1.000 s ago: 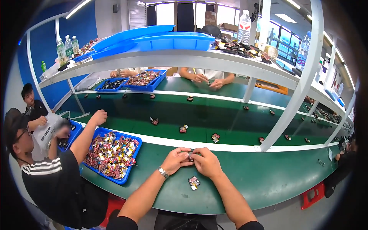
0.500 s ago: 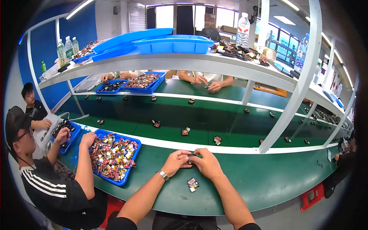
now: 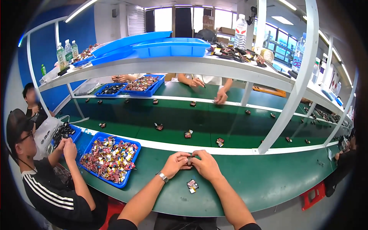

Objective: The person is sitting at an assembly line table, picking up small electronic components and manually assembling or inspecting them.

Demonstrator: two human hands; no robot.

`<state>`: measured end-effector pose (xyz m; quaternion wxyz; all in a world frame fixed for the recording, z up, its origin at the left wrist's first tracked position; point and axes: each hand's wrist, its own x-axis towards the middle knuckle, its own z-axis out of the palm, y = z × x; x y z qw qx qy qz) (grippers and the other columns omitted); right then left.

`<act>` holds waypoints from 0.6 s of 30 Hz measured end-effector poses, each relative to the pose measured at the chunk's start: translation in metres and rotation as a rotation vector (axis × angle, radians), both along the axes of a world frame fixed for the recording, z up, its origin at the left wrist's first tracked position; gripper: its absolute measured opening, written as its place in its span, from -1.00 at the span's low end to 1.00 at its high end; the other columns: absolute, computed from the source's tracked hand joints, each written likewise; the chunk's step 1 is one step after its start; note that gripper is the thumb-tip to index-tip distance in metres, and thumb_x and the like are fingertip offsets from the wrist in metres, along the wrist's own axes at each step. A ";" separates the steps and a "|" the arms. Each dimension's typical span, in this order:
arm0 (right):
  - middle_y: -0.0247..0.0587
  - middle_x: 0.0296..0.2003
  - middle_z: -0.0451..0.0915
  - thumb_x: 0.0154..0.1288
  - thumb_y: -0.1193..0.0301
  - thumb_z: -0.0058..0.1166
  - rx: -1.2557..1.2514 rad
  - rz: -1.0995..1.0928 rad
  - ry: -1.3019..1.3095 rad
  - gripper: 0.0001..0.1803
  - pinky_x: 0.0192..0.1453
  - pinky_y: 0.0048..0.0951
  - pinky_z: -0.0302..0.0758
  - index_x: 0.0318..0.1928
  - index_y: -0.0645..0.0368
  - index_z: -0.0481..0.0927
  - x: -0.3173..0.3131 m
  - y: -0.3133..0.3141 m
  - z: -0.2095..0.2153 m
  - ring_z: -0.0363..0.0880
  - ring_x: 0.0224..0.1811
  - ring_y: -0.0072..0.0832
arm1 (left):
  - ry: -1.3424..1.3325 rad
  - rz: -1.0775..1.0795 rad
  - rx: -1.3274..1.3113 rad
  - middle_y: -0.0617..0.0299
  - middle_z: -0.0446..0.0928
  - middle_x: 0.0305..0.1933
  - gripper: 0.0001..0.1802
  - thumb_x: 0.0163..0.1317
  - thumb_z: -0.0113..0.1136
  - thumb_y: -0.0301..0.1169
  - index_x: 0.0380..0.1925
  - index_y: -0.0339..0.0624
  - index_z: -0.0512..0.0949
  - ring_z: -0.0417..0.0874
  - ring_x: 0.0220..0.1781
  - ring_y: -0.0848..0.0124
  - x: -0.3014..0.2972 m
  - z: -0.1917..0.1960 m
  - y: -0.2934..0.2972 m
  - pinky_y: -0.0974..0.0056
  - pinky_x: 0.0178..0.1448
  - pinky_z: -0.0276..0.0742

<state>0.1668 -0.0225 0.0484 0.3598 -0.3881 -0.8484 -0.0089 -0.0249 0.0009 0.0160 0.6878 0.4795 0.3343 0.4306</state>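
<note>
Both hands, the left hand (image 3: 174, 165) and right hand (image 3: 207, 165), are pressed together around a small dark component (image 3: 189, 158) over the green bench (image 3: 268, 180), one similar small piece (image 3: 192, 186) lies finished-looking just beside them, and many remain in the blue plastic tray (image 3: 130, 168).

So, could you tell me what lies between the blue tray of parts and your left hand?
Only bare green table between tray and left hand, per head view.

A green table (image 3: 268, 184), a blue tray (image 3: 132, 157), a black shirt (image 3: 57, 195) with white stripes.
</note>
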 end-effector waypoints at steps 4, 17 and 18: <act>-0.30 -0.04 0.51 0.01 0.51 0.27 -0.055 0.047 0.007 -0.78 0.06 -0.24 0.50 -0.26 0.03 0.65 0.005 0.002 -0.002 0.49 0.05 -0.25 | 0.021 -0.013 -0.003 0.08 0.58 -0.04 -0.69 0.39 0.02 -0.55 0.11 -0.35 0.40 0.67 -0.03 0.33 0.000 -0.003 0.001 0.22 0.06 0.71; -0.27 0.03 0.52 0.14 0.49 0.23 -0.248 0.040 0.218 -0.88 0.17 -0.29 0.47 -0.27 0.11 0.67 0.006 0.000 -0.009 0.44 0.13 -0.24 | -0.037 -0.137 0.081 0.08 0.53 0.06 -0.61 0.33 0.05 -0.60 0.17 -0.34 0.37 0.62 0.08 0.31 -0.003 0.003 0.000 0.19 0.14 0.67; -0.25 0.04 0.51 0.14 0.49 0.23 -0.268 0.073 0.218 -0.89 0.18 -0.28 0.46 -0.27 0.13 0.67 0.005 -0.001 -0.008 0.43 0.14 -0.22 | -0.023 -0.128 0.077 0.09 0.54 0.05 -0.62 0.33 0.03 -0.61 0.16 -0.34 0.37 0.63 0.07 0.31 -0.004 0.002 -0.001 0.19 0.13 0.67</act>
